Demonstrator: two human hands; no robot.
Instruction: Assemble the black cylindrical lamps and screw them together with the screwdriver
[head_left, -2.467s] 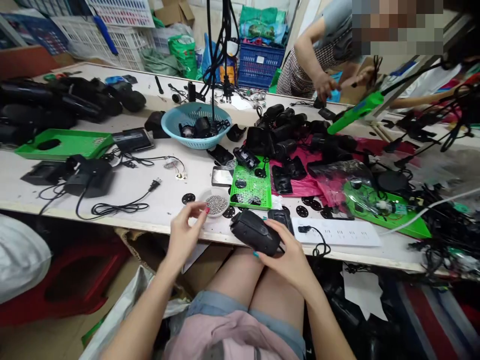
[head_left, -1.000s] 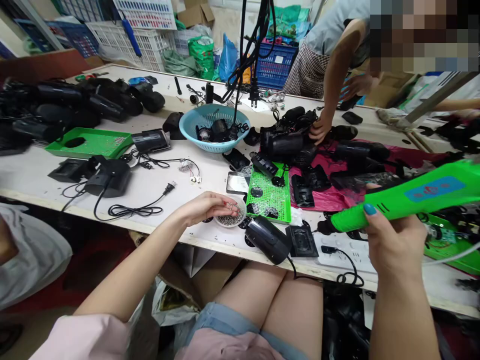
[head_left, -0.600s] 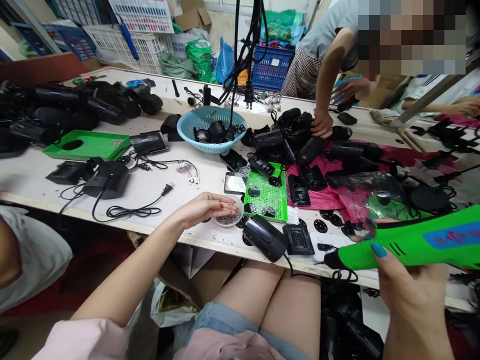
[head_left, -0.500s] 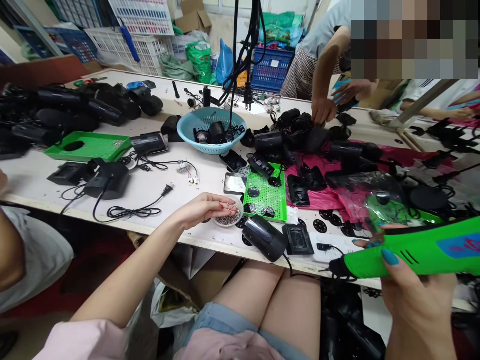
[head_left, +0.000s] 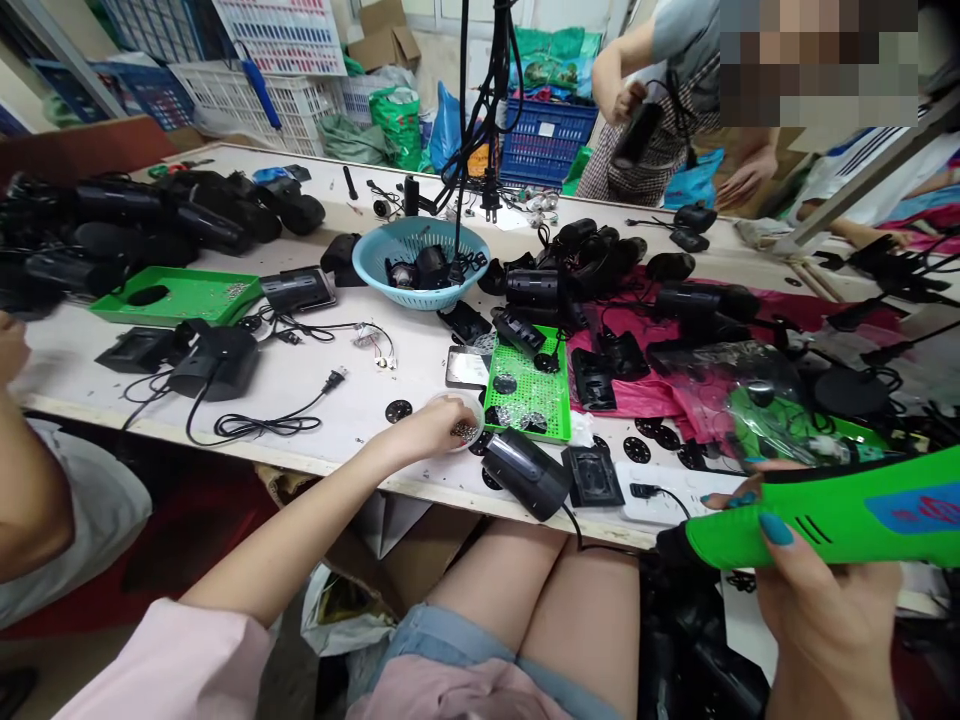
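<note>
My left hand [head_left: 439, 424] reaches down into a small round bowl [head_left: 478, 407] of tiny metal screws [head_left: 466, 431], its fingers bent and closed among them. The fingertips are partly hidden. At the right, my right hand [head_left: 806, 590] is wrapped around a bright green electric screwdriver [head_left: 840, 510] with a black nose pointing left. A black cylindrical housing [head_left: 527, 474] with a cord lies at the table's front edge, just right of the bowl. Beside it lies a black rectangular plastic part [head_left: 592, 477].
A green perforated tray [head_left: 556, 400] holds black discs behind the bowl. Farther back stands a blue basket [head_left: 367, 260] of parts. Cords [head_left: 491, 100] hang over the table. A white power strip [head_left: 626, 505] lies near the right front. Across the table, a co-worker [head_left: 652, 120] holds a black part.
My left hand has lowered into the bowl, fingers turning down into the screws. The screwdriver has barely shifted. The co-worker opposite has lifted a black part off the table.
</note>
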